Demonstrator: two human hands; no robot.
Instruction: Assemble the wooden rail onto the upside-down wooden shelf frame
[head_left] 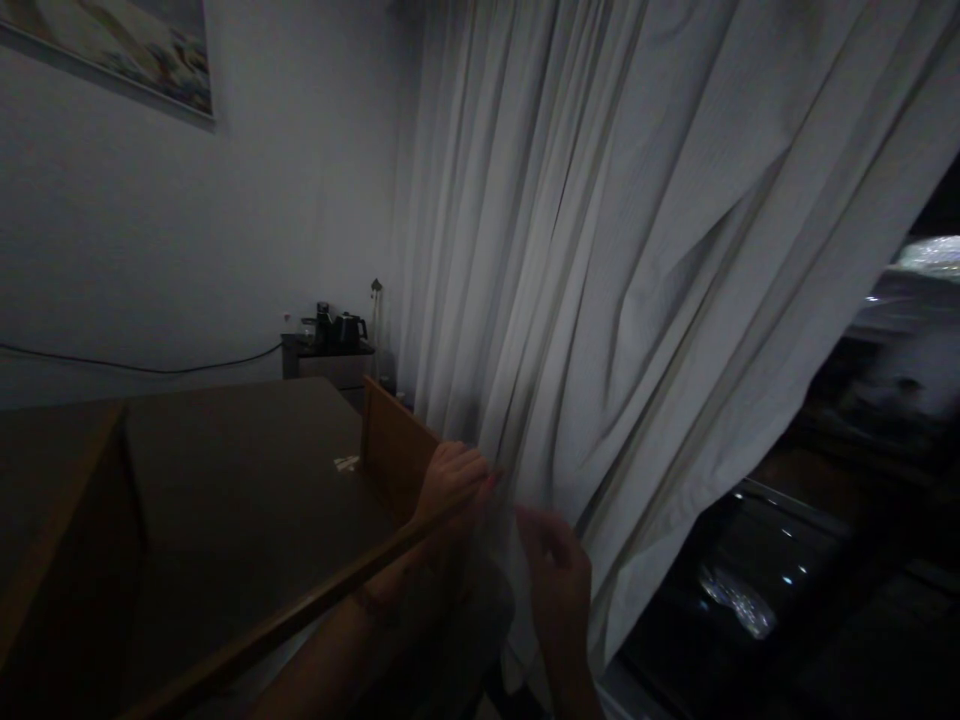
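Note:
My left hand (452,474) is at the far end of a long, narrow wooden edge (315,596), its fingers bent and closed near the white curtain (585,300). What those fingers hold, if anything, is too dark and blurred to make out. To its right, my right hand (556,562) is raised in a pinch in front of the curtain's lower folds. Nothing nameable shows between its fingertips. A small gap separates the two hands. An upright wooden panel (397,440) stands just behind my left hand.
A second wooden panel (75,540) rises at the left from a broad brown surface (247,450). In the far corner, a small dark cabinet (330,362) bears a black kettle (349,328). A cable (165,371) runs along the wall. Shiny wrapped items (739,600) lie at the dark right.

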